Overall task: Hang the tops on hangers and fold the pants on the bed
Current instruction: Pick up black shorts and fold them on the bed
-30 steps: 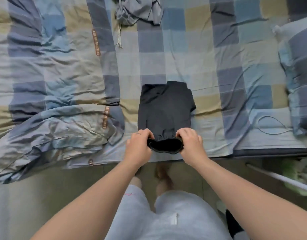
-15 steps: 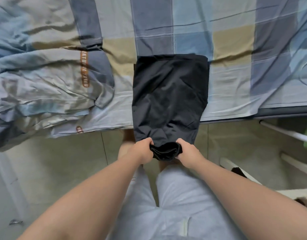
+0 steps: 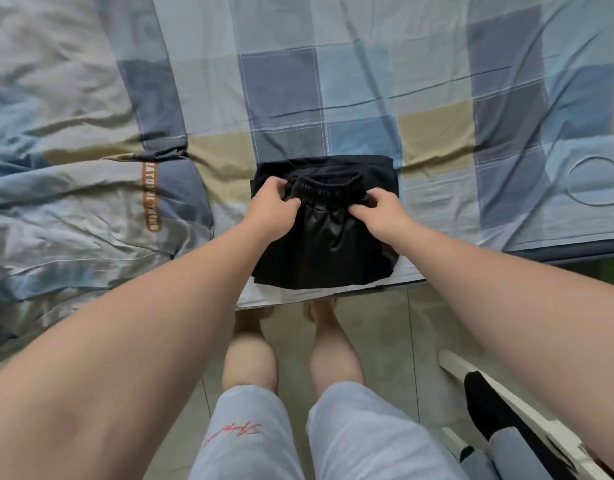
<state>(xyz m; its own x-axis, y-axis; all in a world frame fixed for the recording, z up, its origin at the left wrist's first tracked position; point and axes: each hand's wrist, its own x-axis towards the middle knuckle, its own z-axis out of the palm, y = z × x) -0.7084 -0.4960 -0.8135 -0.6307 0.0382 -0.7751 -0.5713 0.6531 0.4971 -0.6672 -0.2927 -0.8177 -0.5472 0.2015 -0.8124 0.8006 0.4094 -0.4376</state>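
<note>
Black pants [image 3: 326, 251] lie folded into a compact rectangle at the near edge of the checked bed [image 3: 368, 98]. Their elastic waistband is turned over onto the top of the fold. My left hand [image 3: 272, 206] grips the waistband's left end with curled fingers. My right hand [image 3: 381, 209] pinches the waistband's right end. Both forearms reach in from below. No tops or hangers are in view.
A crumpled blue-grey duvet [image 3: 73, 202] with an orange printed strip covers the bed's left side. A thin cable loop [image 3: 596, 181] lies on the sheet at right. Below are the tiled floor, my legs, and a white rack [image 3: 527, 417] with dark clothing at lower right.
The waistband end, which hung off the bed's edge in both hands, has been lifted and folded forward onto the pants. The pants are now a shorter, thicker stack.
</note>
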